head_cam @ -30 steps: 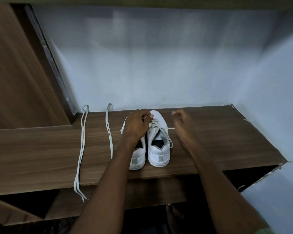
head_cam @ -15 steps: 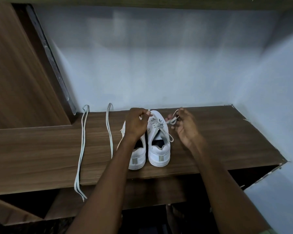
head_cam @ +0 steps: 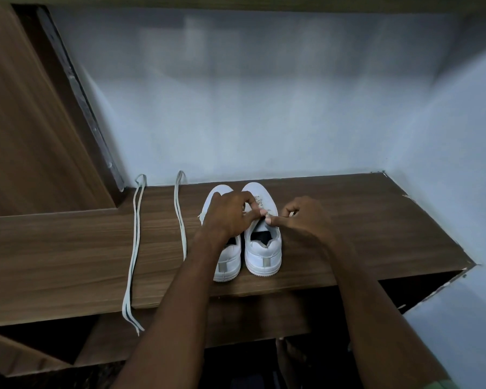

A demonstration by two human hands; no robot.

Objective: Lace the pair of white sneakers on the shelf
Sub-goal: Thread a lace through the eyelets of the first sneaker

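Right sneaker's lace (head_cam: 260,198) between both fingers (head_cam: 264,212).

Two bare forearms reach in from the bottom edge — no watch, ring or band shows on either wrist. The left hand (head_cam: 228,214) and right hand (head_cam: 306,216) are ungloved, nails short and plain. At the lower right corner a sliver of green sleeve (head_cam: 443,384) shows — its pattern too blurred to tell
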